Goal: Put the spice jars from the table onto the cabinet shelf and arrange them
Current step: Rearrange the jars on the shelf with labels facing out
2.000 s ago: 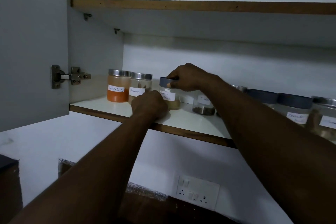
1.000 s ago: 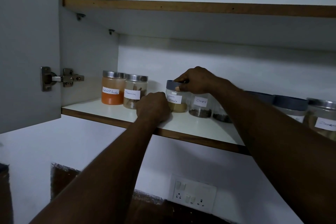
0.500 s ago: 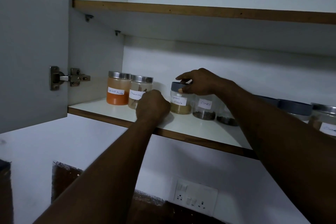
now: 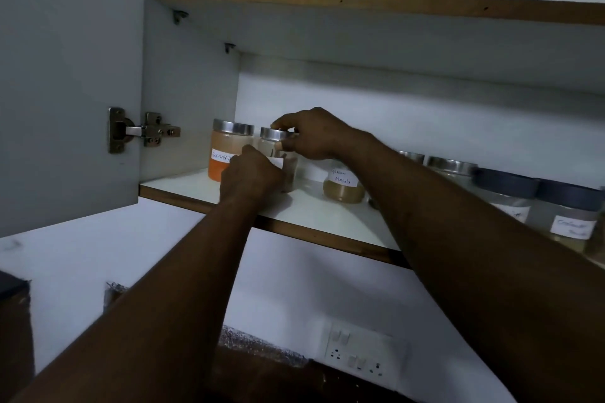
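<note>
1. Cabinet shelf (image 4: 327, 216), front edge nearest you. It already carries the row of spice jars, so what remains appears to be arranging.
2. Your left hand (image 4: 250, 175): fingers curled round the lower front of the brown-filled jar (image 4: 276, 135), covering its label. Likely purpose: to steady the base while it is turned or nudged.
3. Your right hand (image 4: 314, 136): fingers (image 4: 282, 123) pinching that jar's steel lid from above, probably to steer it toward its neighbour.
4. Red chilli powder jar (image 4: 226, 154): just left of the held jar, label forward, nearest the cabinet wall.
5. Garam masala jar (image 4: 343, 188): to the right, apart from the held jar, with its lid hidden behind your right wrist.
6. Grey-lidded jars (image 4: 505, 181): farther right, untouched.

Change noted: half a second ago your right hand sat on the garam masala jar's lid and your left rested on the shelf. Both are now on the brown-filled jar.
</note>
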Demonstrator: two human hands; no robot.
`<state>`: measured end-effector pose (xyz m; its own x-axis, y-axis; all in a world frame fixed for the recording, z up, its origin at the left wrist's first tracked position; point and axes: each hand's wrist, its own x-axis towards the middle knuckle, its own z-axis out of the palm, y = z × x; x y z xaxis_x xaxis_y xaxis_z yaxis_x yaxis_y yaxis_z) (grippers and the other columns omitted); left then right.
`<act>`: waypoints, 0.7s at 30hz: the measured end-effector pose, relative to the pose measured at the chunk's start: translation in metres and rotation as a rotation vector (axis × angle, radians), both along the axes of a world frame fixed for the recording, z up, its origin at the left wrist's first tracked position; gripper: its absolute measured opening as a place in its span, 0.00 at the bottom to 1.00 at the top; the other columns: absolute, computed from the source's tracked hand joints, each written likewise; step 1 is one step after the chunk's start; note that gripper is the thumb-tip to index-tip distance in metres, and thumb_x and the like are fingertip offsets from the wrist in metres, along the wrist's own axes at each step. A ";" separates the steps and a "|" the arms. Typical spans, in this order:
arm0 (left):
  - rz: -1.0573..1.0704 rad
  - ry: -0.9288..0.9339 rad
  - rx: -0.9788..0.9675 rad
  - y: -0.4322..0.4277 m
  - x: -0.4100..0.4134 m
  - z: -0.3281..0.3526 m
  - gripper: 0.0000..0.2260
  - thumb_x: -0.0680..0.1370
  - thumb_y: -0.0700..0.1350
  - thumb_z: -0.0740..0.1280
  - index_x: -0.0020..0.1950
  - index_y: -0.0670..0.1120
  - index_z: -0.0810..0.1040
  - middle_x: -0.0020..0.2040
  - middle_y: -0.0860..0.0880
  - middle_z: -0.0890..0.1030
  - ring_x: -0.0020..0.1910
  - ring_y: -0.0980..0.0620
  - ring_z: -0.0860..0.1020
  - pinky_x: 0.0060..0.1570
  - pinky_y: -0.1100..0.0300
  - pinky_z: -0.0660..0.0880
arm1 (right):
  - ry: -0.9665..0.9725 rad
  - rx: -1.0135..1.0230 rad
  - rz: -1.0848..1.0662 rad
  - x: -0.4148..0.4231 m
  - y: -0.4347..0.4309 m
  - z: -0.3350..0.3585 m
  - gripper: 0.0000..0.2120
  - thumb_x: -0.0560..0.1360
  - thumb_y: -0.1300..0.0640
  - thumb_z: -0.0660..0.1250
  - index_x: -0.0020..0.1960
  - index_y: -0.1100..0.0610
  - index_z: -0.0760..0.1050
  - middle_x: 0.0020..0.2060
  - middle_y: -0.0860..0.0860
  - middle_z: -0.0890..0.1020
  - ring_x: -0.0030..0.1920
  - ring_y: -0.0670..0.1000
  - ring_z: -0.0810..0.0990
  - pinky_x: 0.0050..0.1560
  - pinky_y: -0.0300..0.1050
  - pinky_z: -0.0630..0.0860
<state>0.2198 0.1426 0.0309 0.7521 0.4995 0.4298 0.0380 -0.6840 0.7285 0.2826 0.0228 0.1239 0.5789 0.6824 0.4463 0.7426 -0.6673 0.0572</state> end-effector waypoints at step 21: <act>-0.015 0.096 0.382 -0.006 0.015 -0.005 0.18 0.77 0.55 0.72 0.61 0.45 0.79 0.54 0.46 0.84 0.52 0.45 0.82 0.46 0.55 0.74 | 0.080 0.061 -0.079 0.017 -0.028 0.002 0.16 0.76 0.54 0.72 0.63 0.48 0.77 0.58 0.45 0.81 0.56 0.46 0.76 0.50 0.41 0.68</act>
<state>0.2348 0.1370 0.0259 0.8043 0.3056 0.5096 0.0815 -0.9062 0.4148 0.2994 -0.0048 0.1262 0.6656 0.6059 0.4357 0.6878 -0.7246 -0.0430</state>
